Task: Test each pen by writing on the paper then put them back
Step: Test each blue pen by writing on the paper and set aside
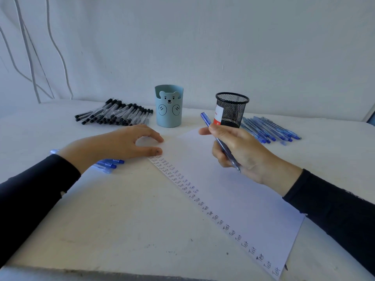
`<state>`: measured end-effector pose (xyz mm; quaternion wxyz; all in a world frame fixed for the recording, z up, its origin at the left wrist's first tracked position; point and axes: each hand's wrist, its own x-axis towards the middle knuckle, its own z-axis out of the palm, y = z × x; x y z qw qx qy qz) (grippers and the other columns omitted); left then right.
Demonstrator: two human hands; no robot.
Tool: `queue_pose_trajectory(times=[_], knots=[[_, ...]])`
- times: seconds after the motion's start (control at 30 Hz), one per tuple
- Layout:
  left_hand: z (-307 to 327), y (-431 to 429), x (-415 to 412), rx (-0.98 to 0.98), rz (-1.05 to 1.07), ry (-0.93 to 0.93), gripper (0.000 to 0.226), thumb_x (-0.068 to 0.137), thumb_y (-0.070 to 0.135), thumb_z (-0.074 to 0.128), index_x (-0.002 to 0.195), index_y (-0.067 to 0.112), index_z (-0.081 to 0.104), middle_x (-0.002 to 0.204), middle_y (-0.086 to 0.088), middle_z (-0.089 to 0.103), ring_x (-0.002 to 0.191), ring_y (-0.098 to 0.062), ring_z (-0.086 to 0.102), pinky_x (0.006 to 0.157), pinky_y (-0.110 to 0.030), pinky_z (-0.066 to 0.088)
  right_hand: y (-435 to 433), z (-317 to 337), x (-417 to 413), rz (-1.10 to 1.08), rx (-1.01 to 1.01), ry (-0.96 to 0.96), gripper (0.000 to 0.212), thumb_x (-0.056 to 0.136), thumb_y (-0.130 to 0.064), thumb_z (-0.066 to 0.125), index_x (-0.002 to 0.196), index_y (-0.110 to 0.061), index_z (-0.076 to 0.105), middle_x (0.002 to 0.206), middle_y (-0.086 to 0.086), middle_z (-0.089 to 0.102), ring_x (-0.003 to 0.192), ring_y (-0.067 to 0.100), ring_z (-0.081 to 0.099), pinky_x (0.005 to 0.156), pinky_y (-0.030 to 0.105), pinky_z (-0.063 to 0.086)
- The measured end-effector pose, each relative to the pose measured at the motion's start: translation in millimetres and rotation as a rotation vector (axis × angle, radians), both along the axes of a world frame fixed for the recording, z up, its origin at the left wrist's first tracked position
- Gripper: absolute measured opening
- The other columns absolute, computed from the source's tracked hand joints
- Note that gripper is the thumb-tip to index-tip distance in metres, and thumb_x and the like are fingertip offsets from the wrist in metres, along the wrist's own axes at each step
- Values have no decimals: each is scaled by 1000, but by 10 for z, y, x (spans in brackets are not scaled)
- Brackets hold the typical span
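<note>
left hand (121, 144) palm down, fingers loosely arched, thumb and fingertips resting on the surface. right hand (239, 153) lifted, fingers curled round a blue pen (205, 119), its upper end slanting up-left. both forearms in dark sleeves.

On the table (121, 220) the paper (233, 189) runs from far centre to near right. Beyond its far end stand the bear holder (169, 110) and, to the right, the mesh holder (233, 110). One pen pile (115, 114) lies left of the bear holder, another pile (269, 128) right of the mesh holder, and loose pens (109, 164) lie left of the paper.
</note>
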<state>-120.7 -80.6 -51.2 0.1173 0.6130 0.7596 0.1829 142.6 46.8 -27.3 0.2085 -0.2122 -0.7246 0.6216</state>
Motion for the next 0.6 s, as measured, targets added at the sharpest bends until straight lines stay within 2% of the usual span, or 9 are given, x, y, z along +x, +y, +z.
queue_pose_trajectory(times=[0.1, 0.2, 0.37, 0.43, 0.5, 0.53, 0.6], knots=[[3, -4, 4, 2, -3, -7, 68, 58, 89, 50, 117, 54, 57, 130, 32, 46, 123, 3, 44, 103, -25, 36, 48, 39, 10, 34, -173, 2, 25, 99, -29, 51, 106, -14, 69, 68, -1, 67, 55, 12, 30, 46, 18, 29], [1, -7, 4, -1, -4, -13, 69, 59, 88, 50, 117, 53, 57, 131, 31, 46, 125, 4, 42, 103, -23, 32, 103, 41, 18, 16, -322, 12, 22, 95, -29, 55, 102, -16, 73, 69, -4, 66, 55, 10, 28, 49, 19, 25], [-1, -3, -2, -3, 0, -10, 68, 58, 89, 50, 117, 54, 57, 130, 32, 45, 126, 4, 42, 107, -26, 33, 127, 48, 36, 43, -356, 4, 19, 84, -31, 63, 96, -20, 74, 78, -5, 70, 47, 6, 33, 48, 17, 28], [-10, -1, -14, 5, -5, -8, 67, 59, 89, 51, 116, 55, 57, 130, 32, 46, 126, 4, 42, 111, -29, 32, 168, 103, 27, 4, -350, 82, 15, 85, -27, 64, 93, -18, 73, 80, -4, 69, 47, 5, 40, 45, 15, 34], [-18, -1, -21, 10, -10, -10, 66, 59, 88, 51, 116, 55, 57, 130, 31, 47, 125, 5, 42, 111, -28, 32, 292, 183, 55, -150, -215, 244, 9, 89, -19, 65, 88, -14, 72, 71, -3, 64, 46, 7, 47, 43, 17, 42], [-19, 0, -23, 12, -10, -12, 66, 59, 88, 51, 116, 55, 57, 129, 32, 47, 125, 5, 42, 109, -27, 32, 392, 214, 101, -265, -15, 306, 7, 90, -16, 66, 85, -13, 70, 67, -3, 63, 47, 9, 51, 45, 20, 46], [-17, -1, -22, 16, -13, -17, 66, 58, 89, 51, 115, 56, 57, 128, 33, 46, 124, 7, 42, 106, -24, 32, 621, 231, 235, -496, 546, 290, 8, 90, -14, 66, 83, -12, 62, 68, -5, 61, 50, 14, 58, 51, 25, 51]])
